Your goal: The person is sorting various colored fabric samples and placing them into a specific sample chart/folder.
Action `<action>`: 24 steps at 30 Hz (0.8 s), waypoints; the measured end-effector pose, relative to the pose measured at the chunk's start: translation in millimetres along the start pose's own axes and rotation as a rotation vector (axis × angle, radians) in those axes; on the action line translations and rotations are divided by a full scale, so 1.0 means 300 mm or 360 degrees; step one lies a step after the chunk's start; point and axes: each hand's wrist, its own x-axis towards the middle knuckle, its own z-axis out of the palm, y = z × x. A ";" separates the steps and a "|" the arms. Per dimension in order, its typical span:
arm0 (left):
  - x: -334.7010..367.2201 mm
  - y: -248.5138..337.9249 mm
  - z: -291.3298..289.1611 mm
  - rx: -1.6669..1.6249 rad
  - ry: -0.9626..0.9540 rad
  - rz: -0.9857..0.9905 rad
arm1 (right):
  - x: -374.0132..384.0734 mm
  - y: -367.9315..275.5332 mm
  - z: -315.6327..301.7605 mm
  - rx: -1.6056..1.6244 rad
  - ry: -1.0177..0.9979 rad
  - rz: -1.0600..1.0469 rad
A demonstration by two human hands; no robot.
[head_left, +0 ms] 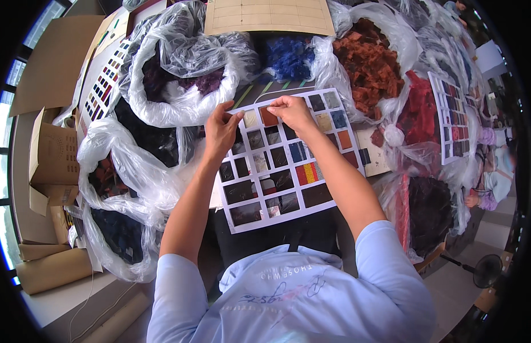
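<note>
A white swatch card with rows of coloured squares lies tilted in front of me, its near edge over my lap. At its top left corner, my left hand has thumb and fingers drawn together beside a cream swatch; anything between the tips is too small to tell. My right hand reaches over the card. Its thumb and forefinger pinch at the upper edge of an orange-brown swatch. Lower on the card are a red and yellow swatch and several dark ones under shiny film.
Plastic bags of loose coloured material ring me: purple, blue, rust-brown, red and black. More swatch cards stand left and right. Cardboard boxes are at far left; another person's sleeve shows far right.
</note>
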 end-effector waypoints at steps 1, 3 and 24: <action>0.048 -0.014 0.034 0.0015 -0.0006 0.0067 | 0.016 -0.011 0.019 -0.0174 0.0092 0.0003; 0.123 -0.012 0.091 0.0023 -0.0043 0.0134 | 0.050 -0.012 0.018 -0.0408 0.0093 0.0022; 0.099 -0.037 -0.018 0.0965 -0.0457 0.0864 | 0.005 -0.026 -0.097 -0.1305 -0.0332 -0.0897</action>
